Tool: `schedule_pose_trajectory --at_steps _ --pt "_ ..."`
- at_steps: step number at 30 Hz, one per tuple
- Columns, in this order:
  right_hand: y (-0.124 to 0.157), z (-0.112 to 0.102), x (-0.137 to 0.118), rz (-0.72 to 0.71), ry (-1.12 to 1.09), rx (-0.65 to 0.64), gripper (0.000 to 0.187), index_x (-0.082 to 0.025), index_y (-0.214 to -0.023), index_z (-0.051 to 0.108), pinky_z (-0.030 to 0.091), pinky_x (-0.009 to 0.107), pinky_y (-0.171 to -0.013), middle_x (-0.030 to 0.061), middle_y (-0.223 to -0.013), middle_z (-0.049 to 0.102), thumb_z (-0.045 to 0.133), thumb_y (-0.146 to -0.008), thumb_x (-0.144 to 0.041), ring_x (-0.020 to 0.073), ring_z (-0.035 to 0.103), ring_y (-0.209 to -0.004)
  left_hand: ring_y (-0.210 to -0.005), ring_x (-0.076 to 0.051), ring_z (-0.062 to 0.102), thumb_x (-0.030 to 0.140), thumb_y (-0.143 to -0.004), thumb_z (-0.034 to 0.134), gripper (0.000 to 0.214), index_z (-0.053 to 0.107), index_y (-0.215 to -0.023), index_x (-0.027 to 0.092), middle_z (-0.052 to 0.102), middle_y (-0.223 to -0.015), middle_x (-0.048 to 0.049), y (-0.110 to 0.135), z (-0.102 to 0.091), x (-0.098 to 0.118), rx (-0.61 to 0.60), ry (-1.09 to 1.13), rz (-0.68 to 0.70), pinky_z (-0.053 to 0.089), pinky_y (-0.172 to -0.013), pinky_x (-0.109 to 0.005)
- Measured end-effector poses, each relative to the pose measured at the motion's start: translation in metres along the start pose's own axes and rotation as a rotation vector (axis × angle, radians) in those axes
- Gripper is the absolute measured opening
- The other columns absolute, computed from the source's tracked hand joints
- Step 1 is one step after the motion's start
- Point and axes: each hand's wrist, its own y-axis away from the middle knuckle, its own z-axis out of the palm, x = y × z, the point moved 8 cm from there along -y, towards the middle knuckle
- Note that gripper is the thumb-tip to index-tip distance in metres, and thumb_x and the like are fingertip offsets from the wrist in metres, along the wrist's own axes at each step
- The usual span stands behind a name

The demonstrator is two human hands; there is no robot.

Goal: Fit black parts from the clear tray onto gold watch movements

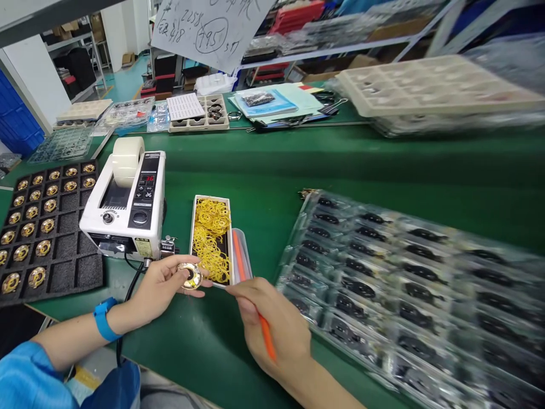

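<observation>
My left hand (pixel 170 284) pinches a gold, shiny round part (pixel 191 275) with a hole in its middle, between thumb and fingers. It is held at the near end of a narrow white box (pixel 195 227) filled with yellow flat rings (pixel 210 238). My right hand (pixel 276 329) is closed around a slim orange-handled tool (pixel 267 338); the tool's tip is hidden, so its kind cannot be told. Beside the box, a clear plastic container (pixel 247 264) has an orange strip (pixel 238 255) along it.
To the left, a black foam tray (pixel 70 272) has gold round parts in several cells. A white tape dispenser (pixel 128 210) stands beside it. On the right lies a large clear tray (pixel 383 284) of dark parts. Papers and pale trays (pixel 447 85) sit along the back ledge.
</observation>
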Motion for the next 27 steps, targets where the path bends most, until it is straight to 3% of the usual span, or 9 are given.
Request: schedule_pose_trajectory --at_steps 2,5,10,14,18,23,27 --pt "-0.002 0.009 0.001 0.058 -0.004 -0.043 0.019 -0.017 -0.101 0.061 0.047 0.023 -0.05 0.0025 -0.069 0.06 0.044 -0.095 -0.011 0.0138 0.059 -0.058 -0.097 -0.023 0.068 0.045 -0.077 0.07 0.045 0.06 -0.111 0.017 0.07 -0.102 -0.008 0.001 0.004 0.001 -0.024 -0.027 0.034 0.058 -0.082 -0.037" --pt "-0.004 0.019 0.003 0.128 0.036 -0.034 0.011 -0.018 -0.095 0.063 0.046 0.022 -0.049 0.0021 -0.069 0.063 0.053 -0.093 -0.013 0.0131 0.061 -0.056 -0.104 -0.021 0.063 0.033 -0.081 0.067 0.034 0.058 -0.11 0.019 0.066 -0.109 -0.0071 0.005 0.007 0.005 -0.013 -0.114 0.108 0.056 -0.086 -0.033" --pt "-0.009 0.024 -0.002 0.1 0.092 0.005 0.009 -0.018 -0.085 0.061 0.049 0.024 -0.055 0.0033 -0.072 0.068 0.056 -0.09 -0.012 0.0153 0.066 -0.063 -0.09 -0.017 0.063 0.021 -0.086 0.055 0.02 0.056 -0.106 0.019 0.065 -0.094 -0.0035 0.01 0.006 0.007 0.049 -0.242 0.179 0.053 -0.082 -0.029" --pt "-0.009 0.023 -0.006 0.082 0.132 0.02 0.008 -0.017 -0.09 0.062 0.048 0.024 -0.054 0.0035 -0.072 0.069 0.055 -0.091 -0.013 0.015 0.066 -0.062 -0.089 -0.017 0.063 0.019 -0.09 0.048 0.025 0.055 -0.114 0.019 0.066 -0.1 -0.0057 0.014 0.005 0.006 0.06 -0.364 0.217 0.051 -0.08 -0.028" --pt "-0.005 0.023 0.001 0.206 0.058 0.011 0.007 -0.019 -0.088 0.061 0.05 0.023 -0.054 0.0023 -0.073 0.068 0.056 -0.091 -0.016 0.0142 0.066 -0.062 -0.1 -0.019 0.064 0.018 -0.089 0.048 0.037 0.05 -0.126 0.02 0.066 -0.11 -0.0081 0.019 0.015 0.007 -0.045 -0.421 0.23 0.052 -0.086 -0.03" --pt "-0.003 0.025 0.005 0.259 -0.023 -0.001 0.009 -0.02 -0.085 0.059 0.05 0.022 -0.054 -0.0003 -0.071 0.064 0.056 -0.089 -0.013 0.0126 0.062 -0.06 -0.105 -0.021 0.066 0.012 -0.083 0.05 0.042 0.048 -0.125 0.018 0.066 -0.116 -0.0108 0.022 0.023 0.012 -0.067 -0.487 0.257 0.052 -0.093 -0.033" --pt "-0.005 0.027 0.008 0.269 -0.056 -0.026 0.014 -0.021 -0.078 0.055 0.047 0.021 -0.051 -0.0021 -0.066 0.059 0.055 -0.085 -0.01 0.0113 0.058 -0.056 -0.099 -0.021 0.067 0.014 -0.087 0.044 0.041 0.046 -0.128 0.016 0.067 -0.114 -0.0125 0.023 0.024 0.012 -0.089 -0.567 0.246 0.051 -0.093 -0.037"
